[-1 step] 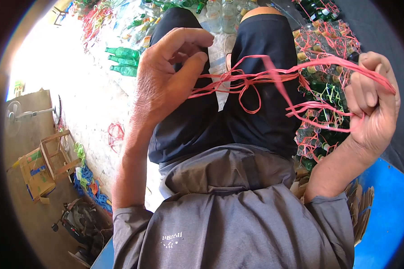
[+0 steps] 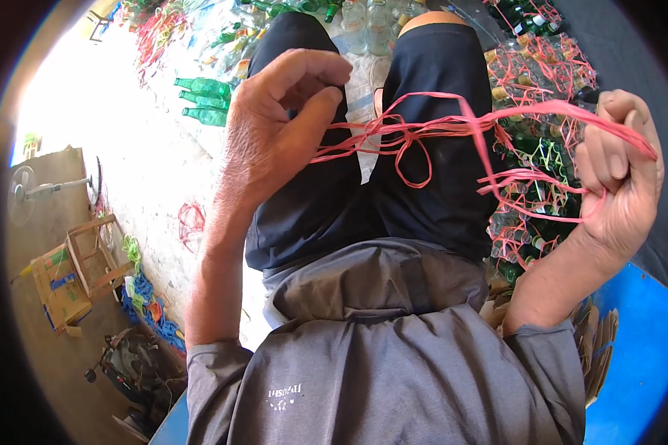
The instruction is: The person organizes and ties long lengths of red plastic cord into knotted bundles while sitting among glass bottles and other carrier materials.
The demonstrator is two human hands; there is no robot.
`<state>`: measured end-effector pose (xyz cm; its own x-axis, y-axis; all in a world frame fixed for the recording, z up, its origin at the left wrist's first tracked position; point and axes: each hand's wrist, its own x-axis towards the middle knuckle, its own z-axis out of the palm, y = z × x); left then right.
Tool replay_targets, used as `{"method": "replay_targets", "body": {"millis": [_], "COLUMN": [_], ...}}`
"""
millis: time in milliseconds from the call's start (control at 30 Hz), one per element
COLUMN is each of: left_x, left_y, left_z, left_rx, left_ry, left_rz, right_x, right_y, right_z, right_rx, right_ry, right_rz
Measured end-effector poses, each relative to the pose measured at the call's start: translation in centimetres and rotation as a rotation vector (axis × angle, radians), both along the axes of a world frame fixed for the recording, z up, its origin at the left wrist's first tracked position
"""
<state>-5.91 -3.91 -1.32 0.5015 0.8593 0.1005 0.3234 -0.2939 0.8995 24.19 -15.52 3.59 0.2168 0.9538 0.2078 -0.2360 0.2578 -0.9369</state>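
Note:
Strands of pink plastic twine [image 2: 449,124] stretch across my lap between both hands, with a knot and a small hanging loop near the middle. My left hand [image 2: 286,122] is curled round the left end, thumb and forefinger bent with a gap between their tips. Where the twine goes inside that palm is hidden. My right hand [image 2: 620,159], out to the right, has its fingers folded over the other end. One bundle runs over its fingers, and a lower loop with short loose ends comes from the palm's base.
Green bottles [image 2: 206,102] lie at the left, and clear bottles [image 2: 365,26] stand beyond my knees. Twine-wrapped bottles [image 2: 542,74] crowd the right side beside a blue surface [image 2: 638,341]. A fan [image 2: 33,189], a wooden frame [image 2: 93,256] and a cardboard box [image 2: 61,285] are at far left.
My right hand has shifted slightly to the right, drawing the twine with it. The crossing strand and loose ends moved right too. My left hand has barely moved.

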Motion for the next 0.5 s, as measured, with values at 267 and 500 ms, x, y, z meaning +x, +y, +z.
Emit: {"method": "replay_targets", "body": {"millis": [267, 500], "left_x": [0.7, 1.8], "left_y": [-1.1, -1.3], "left_z": [-1.4, -1.0], "left_rx": [0.062, 0.171], "left_ry": [0.189, 0.357], "left_rz": [-0.087, -0.197], "right_x": [2.8, 3.1], "right_y": [-1.7, -2.4], "right_z": [0.8, 0.7], "right_rx": [0.063, 0.135], "right_ry": [0.162, 0.192], "right_rz": [-0.003, 0.076]}}
